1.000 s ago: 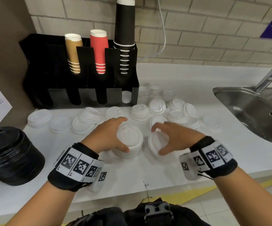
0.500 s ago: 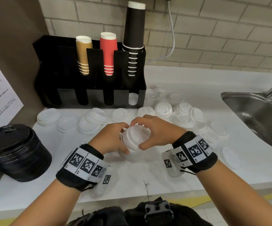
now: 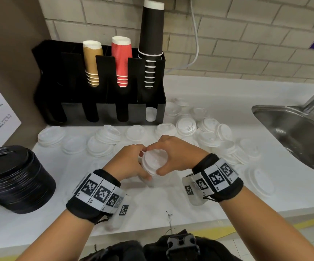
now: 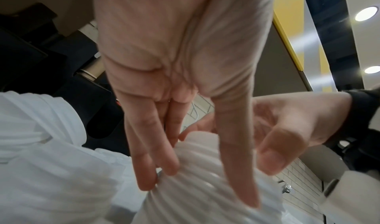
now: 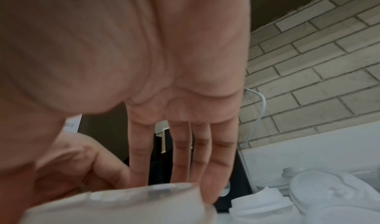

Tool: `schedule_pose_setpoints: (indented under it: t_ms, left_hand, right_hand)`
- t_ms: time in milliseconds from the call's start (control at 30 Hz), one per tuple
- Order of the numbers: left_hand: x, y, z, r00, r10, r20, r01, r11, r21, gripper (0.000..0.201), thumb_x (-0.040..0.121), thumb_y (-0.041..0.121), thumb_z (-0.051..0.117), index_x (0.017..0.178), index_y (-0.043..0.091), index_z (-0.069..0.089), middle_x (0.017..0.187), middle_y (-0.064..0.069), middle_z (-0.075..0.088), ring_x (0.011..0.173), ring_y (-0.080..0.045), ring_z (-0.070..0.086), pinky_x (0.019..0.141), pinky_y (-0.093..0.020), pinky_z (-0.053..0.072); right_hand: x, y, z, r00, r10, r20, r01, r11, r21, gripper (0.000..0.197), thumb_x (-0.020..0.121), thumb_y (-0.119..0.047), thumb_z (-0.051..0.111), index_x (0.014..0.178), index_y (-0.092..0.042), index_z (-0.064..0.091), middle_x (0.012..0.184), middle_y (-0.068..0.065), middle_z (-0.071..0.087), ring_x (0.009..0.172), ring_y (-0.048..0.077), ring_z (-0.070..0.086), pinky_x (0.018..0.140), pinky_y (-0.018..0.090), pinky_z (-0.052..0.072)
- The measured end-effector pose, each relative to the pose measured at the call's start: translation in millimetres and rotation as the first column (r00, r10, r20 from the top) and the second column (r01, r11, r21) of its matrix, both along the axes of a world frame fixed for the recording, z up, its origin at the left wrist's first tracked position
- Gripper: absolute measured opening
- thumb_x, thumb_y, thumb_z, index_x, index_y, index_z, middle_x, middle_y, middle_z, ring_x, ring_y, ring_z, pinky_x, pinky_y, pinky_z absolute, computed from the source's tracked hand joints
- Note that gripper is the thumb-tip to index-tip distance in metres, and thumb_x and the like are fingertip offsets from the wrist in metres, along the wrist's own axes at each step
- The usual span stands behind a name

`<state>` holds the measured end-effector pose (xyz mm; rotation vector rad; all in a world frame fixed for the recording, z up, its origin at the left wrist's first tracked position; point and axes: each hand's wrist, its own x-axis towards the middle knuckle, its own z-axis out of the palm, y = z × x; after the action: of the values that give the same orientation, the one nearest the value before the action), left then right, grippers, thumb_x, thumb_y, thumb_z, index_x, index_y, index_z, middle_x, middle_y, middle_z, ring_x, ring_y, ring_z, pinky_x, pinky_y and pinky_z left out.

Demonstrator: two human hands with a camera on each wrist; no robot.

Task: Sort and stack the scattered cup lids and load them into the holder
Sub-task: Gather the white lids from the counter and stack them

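A stack of white lids [image 3: 153,163] stands on the counter in front of me, and both hands are round it. My left hand [image 3: 140,162] grips its left side, its fingers lying down the ribbed lid stack [image 4: 197,187]. My right hand [image 3: 168,159] holds the top lid [image 5: 123,203] between thumb and fingers. The black holder [image 3: 103,102] stands at the back left, with one white lid [image 3: 150,114] showing in its rightmost slot. Several loose white lids [image 3: 186,127] lie scattered between the holder and the sink.
A pile of black lids [image 3: 15,178] sits at the left edge. Tan, red and black cups [image 3: 121,63] fill the holder's upper row. A steel sink [image 3: 299,132] lies at the right. More white lids [image 3: 107,136] lie in front of the holder.
One second ago my right hand held a single lid beside the stack. It has brought it onto the top, and both hands now close round the stack.
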<state>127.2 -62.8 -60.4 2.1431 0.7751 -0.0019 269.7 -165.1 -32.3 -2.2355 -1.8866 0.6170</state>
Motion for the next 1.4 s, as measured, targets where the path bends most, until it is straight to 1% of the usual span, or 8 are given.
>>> schedule_pose_setpoints:
  t_ms: [200, 333, 467, 667, 800, 1067, 1200, 1400]
  left_hand:
    - [-0.9, -1.2, 2.6, 1.0, 0.002, 0.031, -0.002, 1.0, -0.003, 0.089, 0.055, 0.024, 0.094, 0.133, 0.024, 0.051, 0.116, 0.012, 0.055, 0.101, -0.012, 0.056, 0.085, -0.026, 0.047]
    - [-0.5, -2.6, 5.4, 0.999, -0.02, 0.038, 0.02, 1.0, -0.006, 0.105, 0.054, 0.026, 0.094, 0.144, 0.028, 0.04, 0.131, 0.008, 0.05, 0.114, -0.013, 0.049, 0.093, -0.025, 0.04]
    - [2.0, -5.5, 7.3, 0.997, -0.033, 0.076, 0.034, 0.999, -0.005, 0.097, 0.058, 0.021, 0.093, 0.142, 0.027, 0.045, 0.136, 0.01, 0.05, 0.111, -0.007, 0.046, 0.092, -0.022, 0.037]
    - [3.6, -6.3, 4.8, 0.998, -0.031, 0.061, 0.032, 0.999, -0.022, 0.088, 0.058, 0.018, 0.092, 0.135, 0.026, 0.051, 0.118, 0.02, 0.053, 0.113, -0.012, 0.051, 0.089, -0.024, 0.042]
    - [1.9, -6.6, 1.9, 0.998, -0.028, 0.049, 0.03, 0.999, -0.023, 0.098, 0.057, 0.019, 0.093, 0.143, 0.025, 0.045, 0.135, 0.01, 0.051, 0.118, -0.013, 0.049, 0.099, -0.028, 0.041]
    - [-0.8, -8.1, 1.2, 0.997, -0.019, 0.07, 0.021, 0.999, -0.033, 0.091, 0.059, 0.021, 0.092, 0.137, 0.026, 0.047, 0.127, 0.013, 0.052, 0.115, -0.014, 0.051, 0.097, -0.028, 0.042]
    - [-0.5, -8.4, 0.7, 0.995, -0.025, 0.096, 0.027, 0.999, -0.02, 0.074, 0.059, 0.022, 0.092, 0.122, 0.033, 0.053, 0.105, 0.025, 0.051, 0.105, -0.012, 0.053, 0.088, -0.025, 0.041]
    - [0.0, -8.4, 0.2, 0.994, -0.03, 0.105, 0.031, 0.999, -0.009, 0.072, 0.058, 0.021, 0.092, 0.117, 0.035, 0.053, 0.102, 0.027, 0.05, 0.104, -0.011, 0.052, 0.088, -0.026, 0.042]
  right_hand:
    - [25.1, -16.9, 12.5, 0.971, -0.135, -0.198, 0.153, 0.985, 0.077, 0.074, 0.074, -0.041, 0.079, 0.139, -0.029, 0.046, 0.128, -0.003, 0.052, 0.111, 0.01, 0.051, 0.085, 0.019, 0.042]
    - [79.4, -34.7, 30.8, 0.919, -0.369, -0.138, 0.39, 0.902, 0.188, 0.039, 0.09, -0.028, 0.065, 0.128, -0.023, 0.058, 0.122, 0.001, 0.061, 0.102, 0.014, 0.059, 0.085, 0.018, 0.042]
    - [109.6, -38.8, 19.2, 0.877, -0.481, -0.021, 0.481, 0.877, 0.01, 0.046, 0.087, -0.027, 0.069, 0.131, -0.023, 0.055, 0.128, 0.001, 0.057, 0.108, 0.014, 0.055, 0.09, 0.021, 0.039]
    - [89.0, -7.3, -15.1, 0.931, -0.296, 0.215, 0.338, 0.92, -0.199, 0.099, 0.064, -0.042, 0.085, 0.146, -0.029, 0.03, 0.138, 0.004, 0.041, 0.129, 0.025, 0.04, 0.105, 0.04, 0.038]
    - [85.7, 3.1, -29.1, 0.91, -0.262, 0.321, 0.338, 0.917, -0.21, 0.092, 0.065, -0.035, 0.085, 0.14, -0.026, 0.034, 0.128, 0.006, 0.041, 0.117, 0.029, 0.048, 0.09, 0.04, 0.048]
    - [121.1, -19.8, 16.4, 0.779, -0.459, -0.427, 0.537, 0.84, 0.077, 0.059, 0.07, -0.022, 0.084, 0.117, -0.028, 0.048, 0.113, 0.002, 0.05, 0.092, 0.017, 0.055, 0.07, 0.029, 0.051]
    - [116.1, -25.8, 21.5, 0.889, -0.394, -0.232, 0.412, 0.911, 0.032, 0.061, 0.069, -0.027, 0.084, 0.119, -0.033, 0.049, 0.114, -0.005, 0.052, 0.097, 0.011, 0.051, 0.078, 0.02, 0.04]
    - [83.4, -18.2, -14.4, 0.981, -0.193, -0.014, 0.182, 0.943, -0.279, 0.084, 0.064, -0.034, 0.087, 0.132, -0.037, 0.04, 0.129, -0.007, 0.044, 0.119, 0.015, 0.044, 0.1, 0.034, 0.04]
